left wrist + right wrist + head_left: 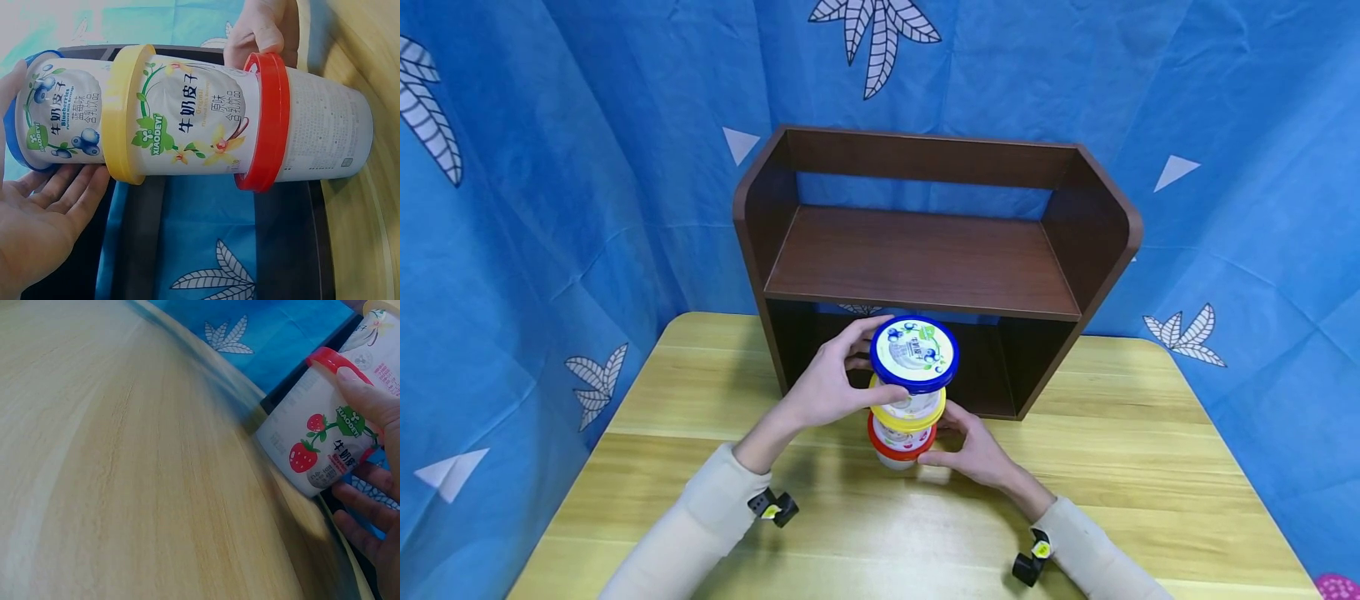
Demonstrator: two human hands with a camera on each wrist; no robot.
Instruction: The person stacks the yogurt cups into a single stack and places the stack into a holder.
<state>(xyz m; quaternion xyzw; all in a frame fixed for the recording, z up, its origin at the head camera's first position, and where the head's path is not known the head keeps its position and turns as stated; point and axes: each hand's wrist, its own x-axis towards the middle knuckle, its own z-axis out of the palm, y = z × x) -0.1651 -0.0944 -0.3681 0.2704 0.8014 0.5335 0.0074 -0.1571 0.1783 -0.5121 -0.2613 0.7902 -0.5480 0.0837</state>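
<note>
Pinching the blue-lidded tub [914, 354] by its sides in the head view, the left hand [827, 379] has the dark shelf [925, 254] just beyond and wood-grained tabletop [700, 367] to its left. Below that grip, the left wrist view shows the yellow-lidded tub [194, 115] and red-lidded tub [328, 128], smooth, tapering, with rounded rims. Under the right hand's [381, 515] pinch, thumb across the red rim, the right wrist view shows strawberry print.
</note>
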